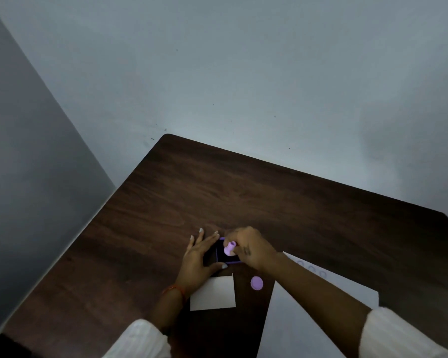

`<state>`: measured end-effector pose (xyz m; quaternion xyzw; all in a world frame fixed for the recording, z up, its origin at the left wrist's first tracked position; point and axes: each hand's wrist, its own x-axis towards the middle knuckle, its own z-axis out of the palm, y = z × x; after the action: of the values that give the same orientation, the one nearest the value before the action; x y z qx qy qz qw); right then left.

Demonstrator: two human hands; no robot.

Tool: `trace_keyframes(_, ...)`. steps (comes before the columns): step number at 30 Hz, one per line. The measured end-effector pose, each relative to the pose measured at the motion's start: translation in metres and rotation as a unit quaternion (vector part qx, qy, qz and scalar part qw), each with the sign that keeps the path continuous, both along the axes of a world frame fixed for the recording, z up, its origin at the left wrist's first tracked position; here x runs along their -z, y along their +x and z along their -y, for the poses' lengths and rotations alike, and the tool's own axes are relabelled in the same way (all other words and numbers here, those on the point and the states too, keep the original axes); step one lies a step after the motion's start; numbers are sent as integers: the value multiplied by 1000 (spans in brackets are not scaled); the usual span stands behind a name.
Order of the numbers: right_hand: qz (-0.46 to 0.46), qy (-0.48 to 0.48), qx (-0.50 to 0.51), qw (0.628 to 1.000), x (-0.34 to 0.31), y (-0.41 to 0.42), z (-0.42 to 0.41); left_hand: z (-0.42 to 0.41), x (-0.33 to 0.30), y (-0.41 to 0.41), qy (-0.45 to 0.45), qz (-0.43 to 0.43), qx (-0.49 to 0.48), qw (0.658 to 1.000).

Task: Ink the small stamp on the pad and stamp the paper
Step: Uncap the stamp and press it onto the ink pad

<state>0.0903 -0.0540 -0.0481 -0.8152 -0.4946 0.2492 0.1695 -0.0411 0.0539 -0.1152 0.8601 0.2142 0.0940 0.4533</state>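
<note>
My right hand (pixel 251 248) grips a small purple stamp (pixel 229 248) and holds it down on the dark face of the ink pad (pixel 221 257), which has a purple frame. My left hand (pixel 198 259) lies flat against the pad's left side, fingers spread and thumb along its near edge. The white paper (pixel 308 319) lies to the right under my right forearm, with a row of faint round prints (pixel 312 268) near its far edge.
A round purple cap (pixel 256 283) lies on the dark wooden table (pixel 217 192) between the pad and the paper. A small white card (pixel 214 294) sits just in front of the pad. Grey walls stand behind and to the left of the table.
</note>
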Motion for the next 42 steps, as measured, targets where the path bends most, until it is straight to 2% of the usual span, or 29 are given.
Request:
trace_keyframes(7,148,-35,-100,983,27,-12,23,1,-1,1,5,-7,-2,1000)
trace_keyframes(11,135,-28,-67,988,27,-10,18,1,0,1,2,1,-5,1000)
trace_keyframes(16,183,-48,-214,958,21,3,22,-1,3,1,8,1,5,1000)
trace_keyframes(18,176,-46,-218,959,20,8,19,0,3,0,8,4,4,1000)
trace_keyframes(27,118,-40,-38,991,16,-20,20,0,3,0,11,-6,9,1000)
trace_keyframes(30,5,-45,44,998,-1,-16,14,2,-3,0,6,-20,5,1000)
trace_keyframes(32,-114,9,154,981,-11,-15,17,3,-8,-1,7,-33,9,999)
trace_keyframes(34,-213,114,280,929,-17,-15,29,3,-12,-1,16,-48,16,999)
trace_keyframes(35,-281,149,338,886,-20,-16,38,3,-14,-1,20,-57,21,998)
trace_keyframes(37,-458,193,412,764,-26,-19,58,3,-17,-1,17,-79,27,996)
trace_keyframes(39,-601,246,431,626,-32,-22,81,4,-19,-1,-3,-102,20,995)
trace_keyframes(40,-645,271,433,568,-34,-25,93,4,-21,-2,-13,-108,17,994)
trace_keyframes(42,-690,313,435,486,-36,-33,116,5,-22,-2,-22,-113,20,993)
